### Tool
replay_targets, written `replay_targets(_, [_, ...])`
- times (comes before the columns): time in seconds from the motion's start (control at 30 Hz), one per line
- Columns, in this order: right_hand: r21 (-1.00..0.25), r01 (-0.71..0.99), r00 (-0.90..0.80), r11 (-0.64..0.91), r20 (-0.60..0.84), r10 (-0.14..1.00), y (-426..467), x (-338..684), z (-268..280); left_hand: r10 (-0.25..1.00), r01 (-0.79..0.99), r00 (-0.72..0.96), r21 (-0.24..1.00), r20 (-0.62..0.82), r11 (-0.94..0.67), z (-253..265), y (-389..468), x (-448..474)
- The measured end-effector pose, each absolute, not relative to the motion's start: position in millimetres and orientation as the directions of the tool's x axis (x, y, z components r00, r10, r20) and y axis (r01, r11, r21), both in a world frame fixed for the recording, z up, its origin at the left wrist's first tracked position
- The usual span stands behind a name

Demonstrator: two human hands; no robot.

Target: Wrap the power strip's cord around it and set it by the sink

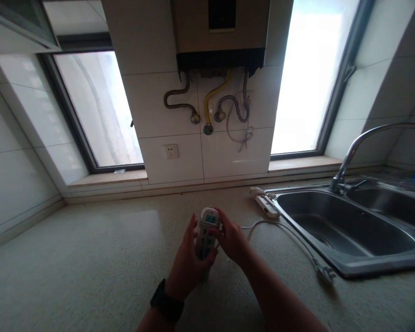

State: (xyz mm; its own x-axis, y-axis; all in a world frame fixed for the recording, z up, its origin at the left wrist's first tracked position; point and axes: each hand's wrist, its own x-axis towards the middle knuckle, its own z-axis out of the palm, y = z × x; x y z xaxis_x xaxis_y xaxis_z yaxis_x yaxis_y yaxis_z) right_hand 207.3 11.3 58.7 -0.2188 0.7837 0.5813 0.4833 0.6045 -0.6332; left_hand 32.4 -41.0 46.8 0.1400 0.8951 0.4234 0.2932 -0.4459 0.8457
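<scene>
Head view: at lower centre, the left hand [187,263] grips the power strip [204,244], the right hand [234,237] holds its wound cord [208,224]; a loosened pinch could let it unwind.

Through my remote feed I count two hands [190,259] [234,239], two power strips [209,216] [269,207], two windows [98,106] [306,83], two sink basins [349,226] [389,199], three hoses [173,93] [208,101] [246,110], one water heater [221,41], one wall socket [170,151], one tap [352,150], one wristband [168,302].

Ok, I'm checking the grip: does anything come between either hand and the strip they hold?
Perhaps the cord, wrapped round the strip near its far end, by the right hand. I see nothing between the left hand and the strip's near part, though the undersides are hidden.
</scene>
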Motion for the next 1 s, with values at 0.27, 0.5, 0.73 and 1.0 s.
replay_targets(0.27, [-0.697,0.448,-0.115,0.56,0.576,0.809,8,196,55,0.863,0.574,0.077,0.685,0.5,-0.448,37,-40,49])
replay_targets(0.5, [-0.732,0.392,-0.136,0.557,0.553,0.822,6,191,59,0.885,0.551,0.012,0.736,0.465,-0.394,39,-44,53])
replay_targets(0.73, [-0.775,0.273,-0.269,0.57,0.507,0.819,10,201,62,0.918,0.34,0.05,0.857,0.394,-0.386,40,-39,41])
replay_targets(1.0, [-0.902,-0.008,-0.492,0.432,0.379,0.784,12,205,61,0.929,0.19,0.027,0.911,0.369,-0.367,50,-38,38])
